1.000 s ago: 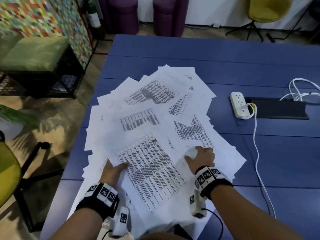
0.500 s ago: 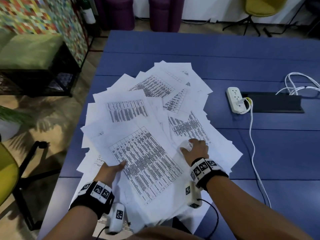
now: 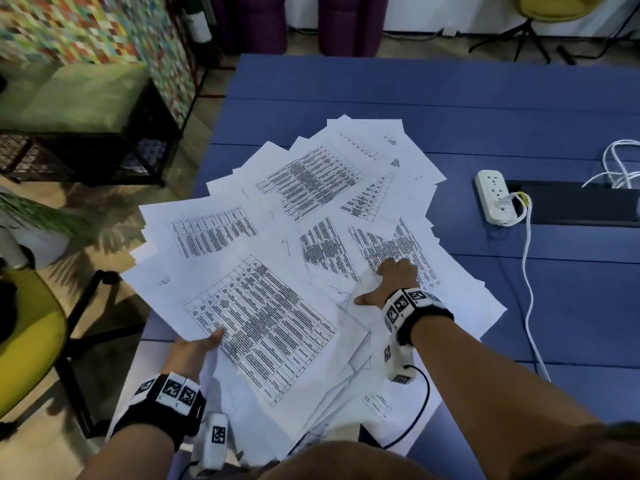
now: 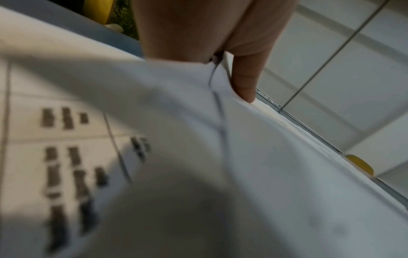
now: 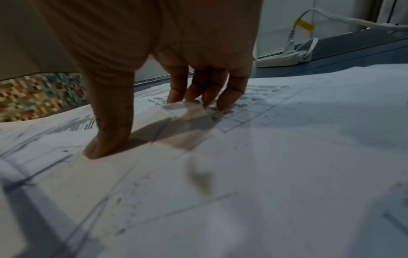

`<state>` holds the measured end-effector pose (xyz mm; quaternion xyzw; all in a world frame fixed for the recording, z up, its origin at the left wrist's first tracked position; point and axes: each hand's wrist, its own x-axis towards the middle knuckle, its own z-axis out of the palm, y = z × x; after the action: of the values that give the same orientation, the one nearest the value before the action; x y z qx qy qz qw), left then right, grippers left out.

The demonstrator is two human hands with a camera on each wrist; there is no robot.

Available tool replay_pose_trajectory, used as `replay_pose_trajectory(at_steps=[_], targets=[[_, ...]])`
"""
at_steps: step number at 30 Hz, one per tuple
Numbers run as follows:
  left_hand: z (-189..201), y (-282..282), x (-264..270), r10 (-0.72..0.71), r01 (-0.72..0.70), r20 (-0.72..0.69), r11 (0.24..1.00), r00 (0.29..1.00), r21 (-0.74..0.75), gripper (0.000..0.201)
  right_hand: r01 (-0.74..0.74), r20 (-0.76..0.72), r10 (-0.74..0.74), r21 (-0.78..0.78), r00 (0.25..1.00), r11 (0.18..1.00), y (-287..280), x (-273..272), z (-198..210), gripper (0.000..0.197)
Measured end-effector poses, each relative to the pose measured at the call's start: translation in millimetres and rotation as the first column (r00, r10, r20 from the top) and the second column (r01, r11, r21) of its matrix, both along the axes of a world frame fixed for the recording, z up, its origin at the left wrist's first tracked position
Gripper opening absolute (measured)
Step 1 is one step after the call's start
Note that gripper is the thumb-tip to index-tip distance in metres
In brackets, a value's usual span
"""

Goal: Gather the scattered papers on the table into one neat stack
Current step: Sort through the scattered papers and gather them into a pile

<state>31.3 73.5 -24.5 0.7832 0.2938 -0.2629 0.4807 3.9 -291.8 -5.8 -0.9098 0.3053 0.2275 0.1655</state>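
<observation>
While we look down from the head view, we see a yellow chair (image 3: 24,327) far on the left, on the floor beside the blue table (image 3: 450,109). Our left hand (image 3: 192,351) is at the near left side of the papers (image 3: 311,209). It holds the edge of a big sheet with a printed table (image 3: 259,327), thumb on top and the other fingers hidden under the paper. From the left wrist we see that thumb (image 4: 243,82) pressed on the edges of a few sheets, and the sheet bends up toward the camera. The papers are spread out like a fan over the left and middle of the table, one over another, some turned this way and some that way. A few hang over the left edge. Our right hand (image 3: 391,278) lies on the papers near the right side of the pile. Its fingers (image 5: 229,97) are straight and close together, tips pressing on a printed sheet, and the thumb (image 5: 106,139) sticks out wide to the side and presses down too. Farther right, off the papers, a white power strip (image 3: 493,199) sits on the table with a white cord (image 3: 526,271) plugged in.
</observation>
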Motion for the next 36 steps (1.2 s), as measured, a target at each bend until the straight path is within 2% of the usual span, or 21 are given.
replay_pose_trajectory(at_steps=[2, 4, 7, 8, 10, 12, 17, 20, 24, 25, 27, 30, 33, 36], targets=[[-1, -2, 0, 0.017, -0.017, -0.004, 1.000, 1.000, -0.011, 0.057, 0.024, 0.002, -0.024, -0.010, 1.000, 1.000, 2, -1, 5, 0.093], [-2, -4, 0, 0.004, -0.004, -0.012, 1.000, 1.000, -0.016, 0.066, 0.053, 0.049, -0.054, 0.031, 0.997, 0.998, 5, -3, 4, 0.086], [1, -6, -2, 0.021, -0.020, 0.008, 0.999, 1.000, -0.039, 0.069, 0.166, 0.175, -0.228, 0.314, 0.958, 0.935, 8, -6, 0, 0.071], [2, -7, -3, 0.008, -0.008, 0.010, 0.999, 1.000, -0.046, 0.068, 0.179, 0.175, -0.254, 0.358, 0.951, 0.916, 7, -6, -2, 0.066], [3, -12, -9, -0.014, 0.014, -0.008, 0.999, 1.000, -0.042, 0.066, 0.193, 0.168, -0.271, 0.374, 0.948, 0.907, 4, -8, -3, 0.062], [0, -15, -13, -0.010, 0.010, -0.003, 0.999, 1.000, -0.042, 0.071, 0.259, 0.182, -0.353, 0.399, 0.918, 0.880, -3, -10, -2, 0.061], [-3, -21, -17, -0.050, 0.050, -0.027, 0.998, 0.998, 0.026, 0.069, 0.414, 0.206, -0.499, 0.346, 0.842, 0.842, -48, -41, 6, 0.051], [-1, -27, -15, -0.057, 0.058, -0.021, 0.997, 0.998, 0.047, 0.075, 0.448, 0.154, -0.500, 0.279, 0.852, 0.849, -81, -65, 5, 0.050], [4, -44, -15, -0.108, 0.108, 0.002, 0.994, 0.994, 0.020, 0.063, 0.363, 0.057, -0.397, 0.303, 0.916, 0.881, -102, -85, 7, 0.064], [5, -48, -16, -0.111, 0.111, 0.014, 0.994, 0.994, 0.005, 0.060, 0.321, 0.069, -0.358, 0.311, 0.931, 0.894, -105, -87, 9, 0.061], [8, -57, -19, -0.161, 0.162, -0.011, 0.983, 0.987, 0.082, 0.063, 0.305, 0.133, -0.367, 0.339, 0.921, 0.890, -109, -88, 11, 0.043], [2, -60, -20, -0.122, 0.124, -0.026, 0.980, 0.992, 0.155, 0.073, 0.304, 0.223, -0.386, 0.328, 0.895, 0.894, -112, -74, 15, 0.022], [-5, -58, -19, -0.113, 0.121, -0.054, 0.980, 0.992, 0.161, 0.075, 0.273, 0.220, -0.355, 0.328, 0.909, 0.904, -113, -52, 14, 0.026], [-21, -50, -19, -0.104, 0.113, -0.073, 0.984, 0.992, 0.137, 0.086, 0.187, 0.202, -0.253, 0.298, 0.946, 0.936, -107, -31, 13, 0.033]])
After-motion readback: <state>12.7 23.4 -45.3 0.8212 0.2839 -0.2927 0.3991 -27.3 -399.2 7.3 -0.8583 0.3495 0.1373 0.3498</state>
